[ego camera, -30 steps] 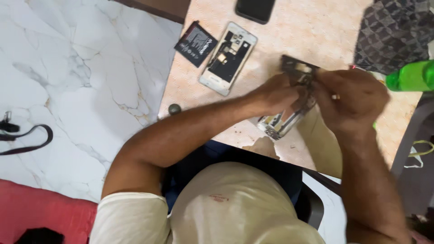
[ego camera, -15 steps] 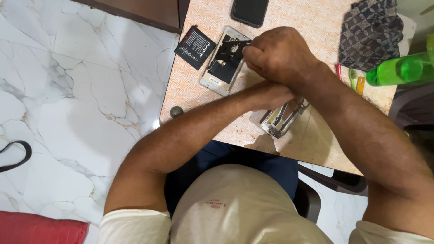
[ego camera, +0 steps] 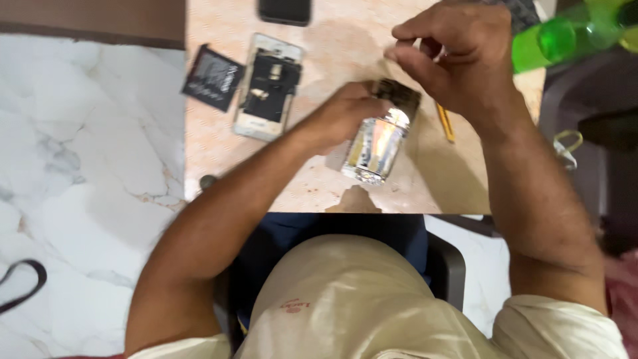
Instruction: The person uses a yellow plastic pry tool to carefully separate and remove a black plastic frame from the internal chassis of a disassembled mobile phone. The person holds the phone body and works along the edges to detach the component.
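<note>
Hands since half a second ago: I log my right hand [ego camera: 458,56] lifted off the white opened phone [ego camera: 269,86], fingertips pinched on something unseeable, above the shiny disassembled phone chassis [ego camera: 380,136] my left hand [ego camera: 345,116] grips.

1 head-worn camera, looking steeply down past the wearer's chest, close above the beige table [ego camera: 319,179], table edge across mid-frame, marble floor [ego camera: 86,153] left of it

Dark phone [ego camera: 284,10] cut off at 12 o'clock edge; green bottle [ego camera: 571,33] blurred, cropped 1 o'clock; right hand [ego camera: 452,56] pinch contents too small.
</note>
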